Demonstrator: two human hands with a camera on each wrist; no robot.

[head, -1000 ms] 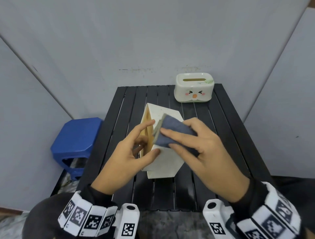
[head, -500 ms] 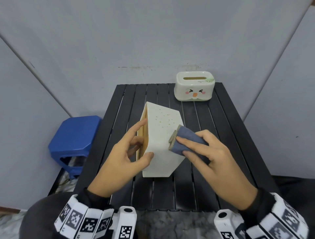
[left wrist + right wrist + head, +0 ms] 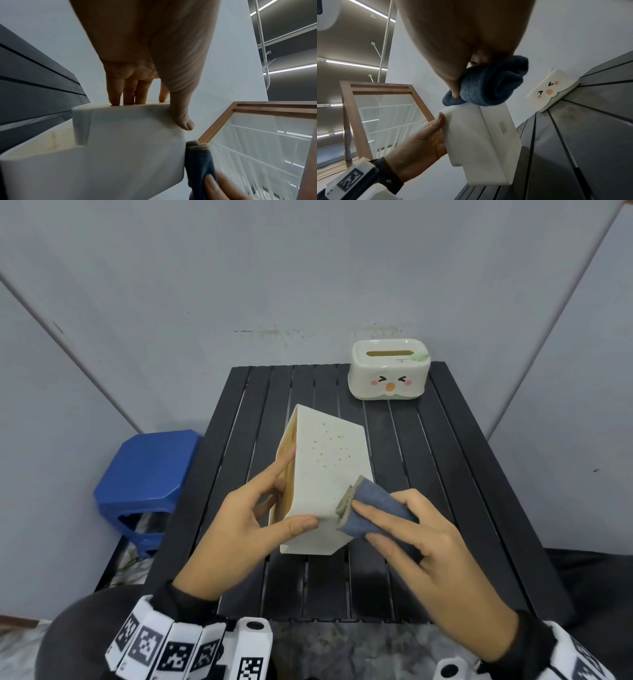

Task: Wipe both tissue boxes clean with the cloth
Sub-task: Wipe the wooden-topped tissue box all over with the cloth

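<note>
So the cloth [image 3: 375, 513] has slid down from the top edge of the white house-shaped tissue box [image 3: 325, 474] to its lower right corner, showing the speckled face. Right hand [image 3: 435, 556] pinches the folded cloth, left hand [image 3: 246, 529] grips the box tilted over the table [image 3: 445, 474]. Second box, the duck-face one [image 3: 388, 369], sits at the back, probably next.

No readable text, label, brand or number shows on anything.

Black sleeves [image 3: 191, 594], white wristbands [image 3: 164, 645] with black square-patterned markers
</note>
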